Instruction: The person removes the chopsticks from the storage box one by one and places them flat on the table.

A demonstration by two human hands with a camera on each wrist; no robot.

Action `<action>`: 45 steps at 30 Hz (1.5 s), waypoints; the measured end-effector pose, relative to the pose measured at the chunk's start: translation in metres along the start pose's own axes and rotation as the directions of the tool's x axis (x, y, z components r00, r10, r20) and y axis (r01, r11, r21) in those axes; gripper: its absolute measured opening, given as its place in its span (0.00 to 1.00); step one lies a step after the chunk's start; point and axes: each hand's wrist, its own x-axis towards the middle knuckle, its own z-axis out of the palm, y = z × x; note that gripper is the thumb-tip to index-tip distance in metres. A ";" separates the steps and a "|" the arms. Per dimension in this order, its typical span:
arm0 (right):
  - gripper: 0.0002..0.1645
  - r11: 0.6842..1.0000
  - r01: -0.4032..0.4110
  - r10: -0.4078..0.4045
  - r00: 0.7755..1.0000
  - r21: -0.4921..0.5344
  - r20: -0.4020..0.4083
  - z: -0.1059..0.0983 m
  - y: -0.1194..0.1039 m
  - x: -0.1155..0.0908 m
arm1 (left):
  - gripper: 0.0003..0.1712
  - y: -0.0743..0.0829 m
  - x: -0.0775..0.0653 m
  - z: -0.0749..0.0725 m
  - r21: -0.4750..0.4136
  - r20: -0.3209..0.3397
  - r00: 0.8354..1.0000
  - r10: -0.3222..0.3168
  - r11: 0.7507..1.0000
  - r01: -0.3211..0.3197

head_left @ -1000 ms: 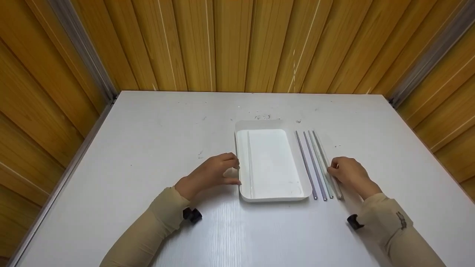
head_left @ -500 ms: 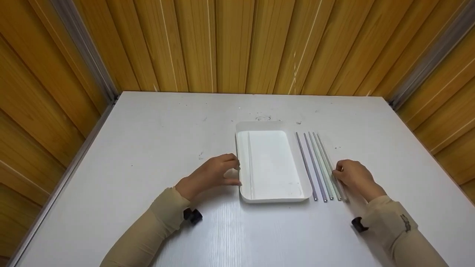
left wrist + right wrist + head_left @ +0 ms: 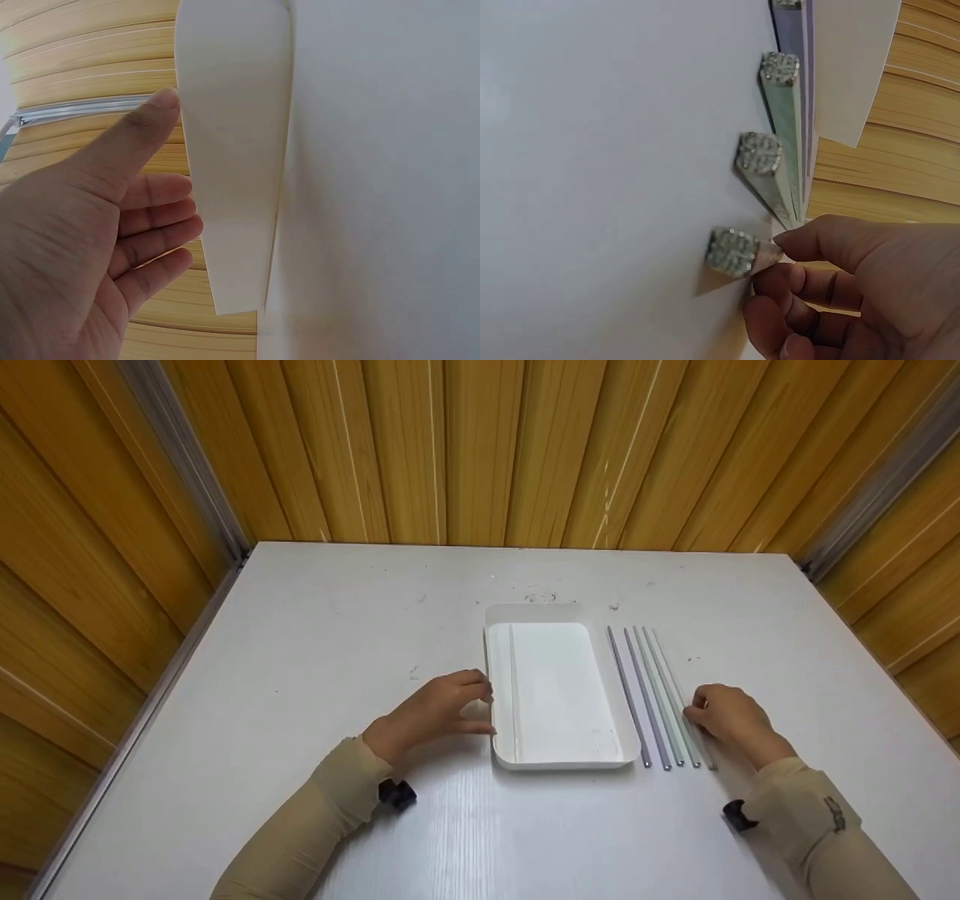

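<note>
A white rectangular tray (image 3: 562, 765) lies on the table. My left hand (image 3: 439, 705) is at its left side, fingers and thumb loosely extended, fingertips right at the rim; the left wrist view shows them along the edge of the tray's wall (image 3: 232, 150). Several slim chopsticks lie side by side right of the tray, among them a purple chopstick (image 3: 649, 705) and a pale green chopstick (image 3: 782, 105). My right hand (image 3: 735, 716) pinches the rightmost, pale beige chopstick (image 3: 672, 675) between thumb and fingers; its patterned silvery end (image 3: 731, 253) faces the wrist camera.
The white table (image 3: 337, 615) reaches back to a wood-look panel wall (image 3: 480, 450), with similar panels on both sides. Small dark marks (image 3: 540, 598) dot the surface behind the tray. Each sleeve cuff has a black wrist camera (image 3: 397, 795) on it.
My right hand has slid slightly right with the rightmost chopstick, opening a gap between it and its neighbour. The left hand keeps its place at the tray; the head view has shifted a little.
</note>
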 end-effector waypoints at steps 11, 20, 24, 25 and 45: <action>0.18 0.999 -0.034 0.034 0.997 0.006 -0.065 -0.013 -0.005 -0.008 | 0.21 0.003 0.003 0.007 -0.039 0.010 1.000 -0.003 0.999 0.003; 0.16 0.997 0.081 -0.078 0.978 0.010 -0.195 -0.007 -0.057 -0.017 | 0.22 0.004 -0.007 0.010 -0.050 -0.004 1.000 -0.003 0.999 0.002; 0.15 0.987 0.161 -0.154 0.963 0.015 -0.220 0.001 -0.091 -0.020 | 0.21 0.004 -0.011 0.012 -0.038 -0.012 1.000 0.014 0.999 -0.014; 0.14 0.984 0.178 -0.171 0.960 0.015 -0.220 0.003 -0.099 -0.020 | 0.21 0.004 -0.011 0.013 -0.039 -0.014 1.000 0.017 0.999 -0.018; 0.13 0.962 0.273 -0.270 0.958 0.010 -0.097 0.051 -0.195 0.012 | 0.22 -0.002 -0.016 0.017 -0.037 0.014 0.999 -0.031 0.999 0.031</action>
